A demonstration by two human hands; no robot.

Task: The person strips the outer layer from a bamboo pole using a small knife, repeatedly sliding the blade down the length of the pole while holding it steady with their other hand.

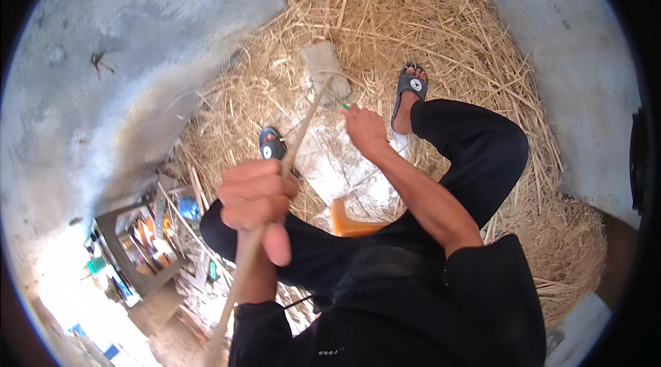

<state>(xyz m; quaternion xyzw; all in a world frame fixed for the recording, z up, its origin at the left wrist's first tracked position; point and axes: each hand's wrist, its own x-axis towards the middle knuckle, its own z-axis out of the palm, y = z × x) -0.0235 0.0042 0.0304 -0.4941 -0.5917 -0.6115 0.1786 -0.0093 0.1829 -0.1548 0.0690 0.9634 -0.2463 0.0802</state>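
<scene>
My left hand (258,195) is closed around a long pale stick (305,129), which looks like cane or bamboo. The stick slants from the lower left up to the middle, its far end over a grey block (321,59) on the ground. My right hand (366,129) is closed on a thin tool with a green end (345,107), just right of the stick's far end. The tool's tip reaches toward the stick; its exact kind is too small to make out, and whether it touches the stick I cannot tell.
Loose straw (413,9) covers the ground ahead and to the right. Grey walls (138,57) rise on both sides. An orange plastic seat edge (351,222) shows between my legs. A wooden frame (113,246) with small bright items stands at the lower left, beside loose sticks.
</scene>
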